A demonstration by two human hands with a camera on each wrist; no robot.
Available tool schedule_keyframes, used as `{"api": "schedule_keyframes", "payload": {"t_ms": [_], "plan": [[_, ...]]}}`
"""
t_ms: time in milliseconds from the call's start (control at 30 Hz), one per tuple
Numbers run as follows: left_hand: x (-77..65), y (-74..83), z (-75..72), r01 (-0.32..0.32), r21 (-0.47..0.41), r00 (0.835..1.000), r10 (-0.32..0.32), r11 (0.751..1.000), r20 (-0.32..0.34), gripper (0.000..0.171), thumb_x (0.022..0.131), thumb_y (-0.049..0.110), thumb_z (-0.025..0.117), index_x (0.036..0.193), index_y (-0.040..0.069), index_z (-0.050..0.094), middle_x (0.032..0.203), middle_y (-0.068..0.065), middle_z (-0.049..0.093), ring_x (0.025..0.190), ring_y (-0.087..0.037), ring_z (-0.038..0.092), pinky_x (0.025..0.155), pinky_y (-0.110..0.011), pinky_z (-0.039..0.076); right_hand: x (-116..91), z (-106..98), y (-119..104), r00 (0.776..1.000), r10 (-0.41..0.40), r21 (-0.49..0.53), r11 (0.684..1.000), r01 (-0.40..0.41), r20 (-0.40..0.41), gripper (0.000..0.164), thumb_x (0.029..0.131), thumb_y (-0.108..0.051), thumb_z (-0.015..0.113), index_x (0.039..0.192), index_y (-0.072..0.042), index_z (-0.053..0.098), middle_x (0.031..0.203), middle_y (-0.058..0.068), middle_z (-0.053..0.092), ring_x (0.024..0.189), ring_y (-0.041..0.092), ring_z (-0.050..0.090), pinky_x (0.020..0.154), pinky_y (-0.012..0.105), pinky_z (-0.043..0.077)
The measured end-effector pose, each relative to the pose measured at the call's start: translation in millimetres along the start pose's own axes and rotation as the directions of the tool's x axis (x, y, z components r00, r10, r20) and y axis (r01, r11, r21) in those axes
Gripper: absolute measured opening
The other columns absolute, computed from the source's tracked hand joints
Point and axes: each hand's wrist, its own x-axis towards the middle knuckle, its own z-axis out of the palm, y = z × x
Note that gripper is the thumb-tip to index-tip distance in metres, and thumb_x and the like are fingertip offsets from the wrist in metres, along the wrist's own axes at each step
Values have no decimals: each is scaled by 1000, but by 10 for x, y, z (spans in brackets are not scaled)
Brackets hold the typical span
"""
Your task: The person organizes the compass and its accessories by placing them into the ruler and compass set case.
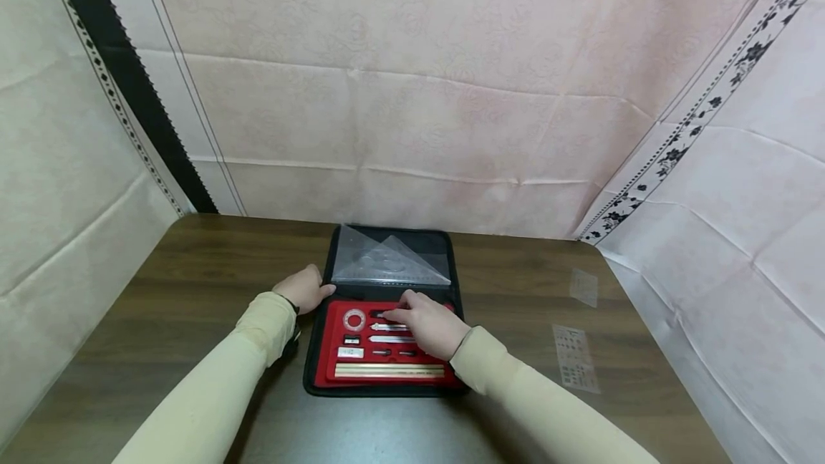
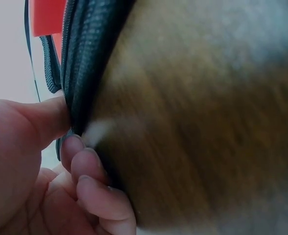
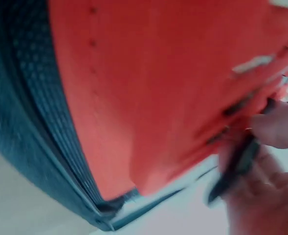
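A black zip case (image 1: 387, 392) lies unfolded on the table, its lower half filled by a red tray (image 1: 330, 358) of drawing instruments. At the case's left edge, near the fold, my left hand (image 1: 301, 289) pinches the zipped rim (image 2: 87, 58) between thumb and fingers. My right hand (image 1: 430, 326) is over the tray's upper right part and hides some slots. Between its thumb and fingers it holds a slender dark piece (image 3: 237, 169), too blurred to tell its kind. Silver compass-like instruments (image 1: 387, 339) lie in the tray beside that hand.
Clear set squares (image 1: 361, 263) sit in the upper flap. The tray also bears a white ring (image 1: 345, 319), a white eraser-like block (image 1: 351, 353) and pale strips (image 1: 387, 371). Two clear sheets, one printed (image 1: 573, 356), lie at right on the wooden table (image 1: 193, 306).
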Motion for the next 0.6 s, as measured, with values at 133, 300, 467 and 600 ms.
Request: {"api": "schedule_keyframes", "payload": {"t_ms": [133, 300, 467, 600], "plan": [[10, 2, 15, 14, -1, 1000, -14, 1000, -6, 40, 97, 30, 58, 107, -8, 51, 96, -16, 59, 90, -30, 60, 82, -47, 48, -47, -52, -41, 998, 33, -111, 993, -28, 49, 67, 82, -10, 78, 139, -35, 52, 112, 3, 52, 93, 15, 50, 76, 25, 50], [10, 0, 38, 36, -5, 999, -36, 999, -12, 39, 97, 30, 59, 107, -7, 52, 95, -16, 60, 89, -29, 60, 82, -46, 48, -86, 5, -38, 1000, 14, -218, 976, -8, 27, 70, 83, -15, 77, 142, -38, 48, 113, 5, 52, 92, 16, 47, 81, 28, 47], [19, -5, 42, 29, -7, 1000, -29, 1000, -11, 38, 97, 29, 58, 107, -7, 52, 95, -15, 59, 89, -29, 59, 82, -46, 48, -144, 48, -24, 1000, 24, -198, 980, -23, 3, 68, 84, -21, 75, 143, -36, 46, 117, 4, 51, 98, 18, 46, 88, 32, 44], [41, -29, 45, 8, -2, 1000, -8, 1000, -8, 38, 98, 29, 57, 106, -8, 51, 94, -16, 58, 89, -29, 59, 81, -47, 48, -212, 24, -15, 999, 34, -181, 983, -33, 5, 64, 86, -26, 72, 145, -30, 45, 126, 5, 51, 111, 21, 45, 97, 40, 40]]}}
